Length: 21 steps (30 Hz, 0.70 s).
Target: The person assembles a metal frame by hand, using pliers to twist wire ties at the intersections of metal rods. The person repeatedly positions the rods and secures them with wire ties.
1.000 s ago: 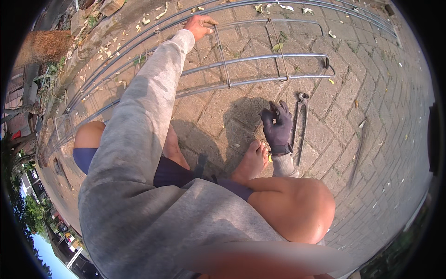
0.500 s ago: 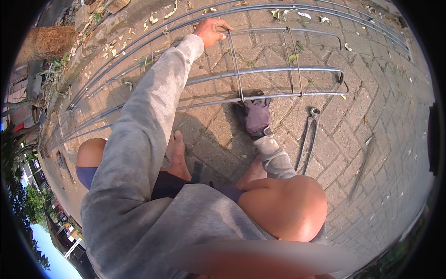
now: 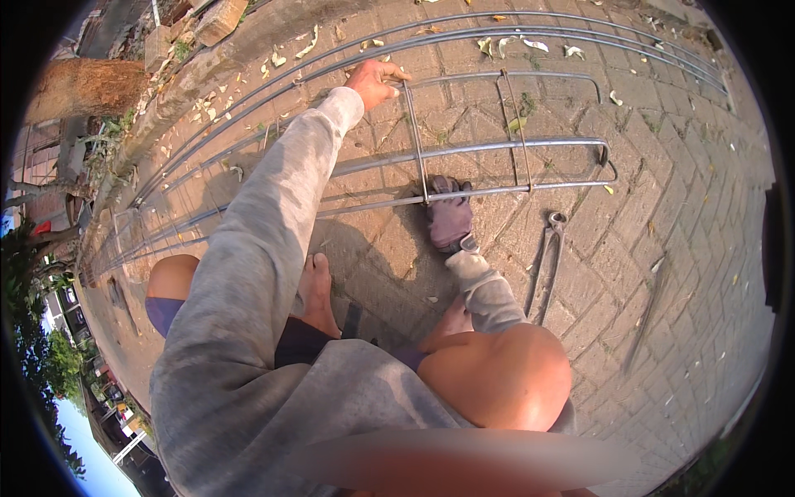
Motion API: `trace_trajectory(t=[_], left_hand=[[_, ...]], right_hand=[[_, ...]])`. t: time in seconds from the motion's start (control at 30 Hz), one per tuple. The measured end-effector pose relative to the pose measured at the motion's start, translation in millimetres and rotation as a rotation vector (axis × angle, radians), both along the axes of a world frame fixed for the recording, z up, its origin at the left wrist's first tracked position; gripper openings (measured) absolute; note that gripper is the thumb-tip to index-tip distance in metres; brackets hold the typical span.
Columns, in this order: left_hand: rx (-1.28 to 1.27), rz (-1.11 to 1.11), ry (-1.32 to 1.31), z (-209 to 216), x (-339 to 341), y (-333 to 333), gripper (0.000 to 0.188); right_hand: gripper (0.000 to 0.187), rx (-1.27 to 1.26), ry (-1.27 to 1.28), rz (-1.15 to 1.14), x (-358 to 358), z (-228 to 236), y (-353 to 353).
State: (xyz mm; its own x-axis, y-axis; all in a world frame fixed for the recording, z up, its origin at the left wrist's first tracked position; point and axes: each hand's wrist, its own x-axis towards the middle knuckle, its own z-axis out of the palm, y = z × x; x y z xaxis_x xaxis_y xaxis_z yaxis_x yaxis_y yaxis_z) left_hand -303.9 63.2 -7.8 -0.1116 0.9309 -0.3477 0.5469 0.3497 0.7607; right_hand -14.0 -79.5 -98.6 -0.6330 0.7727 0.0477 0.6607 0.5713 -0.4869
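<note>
A rebar cage (image 3: 513,142), made of long steel bars tied across by thinner wire stirrups, lies on the paving in front of me. My bare left hand (image 3: 377,83) reaches to its far bar, fingers closed round it beside the top of a stirrup (image 3: 416,124). My right hand (image 3: 450,217), in a dark purple glove, is closed at the near bar where that same stirrup meets it. Its fingers are partly hidden behind the bar, and I cannot tell whether they also hold something small. Pincers (image 3: 546,263) with long handles lie right of my right hand.
More long steel bars (image 3: 571,33) lie beyond the cage. Herringbone paving (image 3: 662,248) spreads to the right, with dry leaves (image 3: 534,45) scattered about. A tree trunk (image 3: 87,89) and loose bricks (image 3: 219,21) stand at the far left. My bare feet (image 3: 315,290) are close to the cage.
The cage, pincers and ground sit slightly lower in view. Both hands stay at the same stirrup, with little change in their grip.
</note>
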Motion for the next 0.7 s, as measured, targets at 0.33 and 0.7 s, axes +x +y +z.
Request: trace_trajectory(t=[0.33, 0.7], left_hand=[[0.220, 0.077, 0.385, -16.8, 11.9, -15.3, 0.031], [0.241, 0.005, 0.331, -36.5, -0.4, -6.7, 0.033]], right_hand=[[0.053, -0.177, -0.039, 0.080, 4.6, -15.4, 8.5], [0.043, -0.149, -0.017, -0.057, 41.3, 36.1, -10.5]])
